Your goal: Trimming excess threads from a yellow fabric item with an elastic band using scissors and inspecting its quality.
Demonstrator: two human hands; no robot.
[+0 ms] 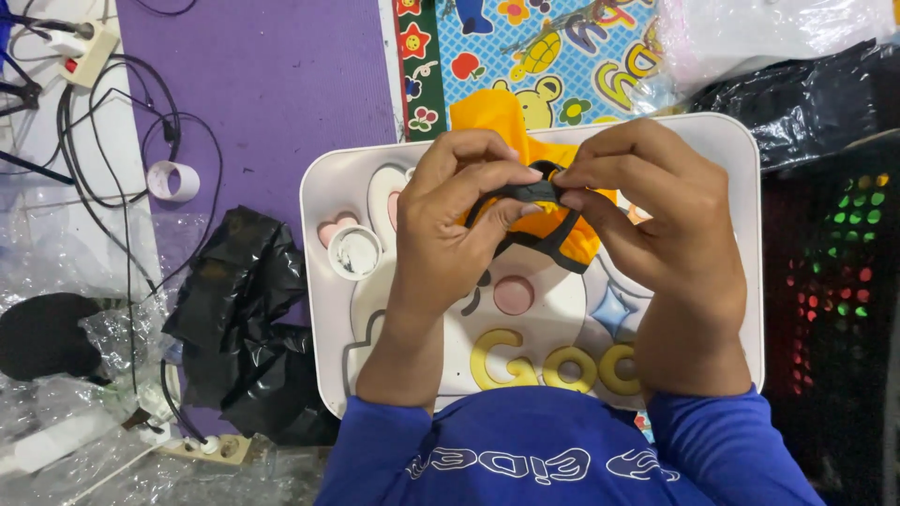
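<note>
Both my hands work over a white lap tray [741, 169] printed with a cartoon figure and yellow letters. My left hand [450, 215] and my right hand [656, 215] pinch a black strap or trim [534, 192] attached to an orange fabric piece [492, 117]. The fabric hangs between my fingers and spreads toward the tray's far edge. More black trim [553, 245] loops below my fingers. A small white round cap-like thing [354, 251] rests on the tray just left of my left hand.
A purple mat [272, 75] lies at the far left, a colourful cartoon mat [553, 47] beyond the tray. Crumpled black plastic [244, 319] sits left of the tray, with a tape roll [173, 180], cables [112, 141], power strips and clear plastic wrap. A dark crate [834, 262] stands right.
</note>
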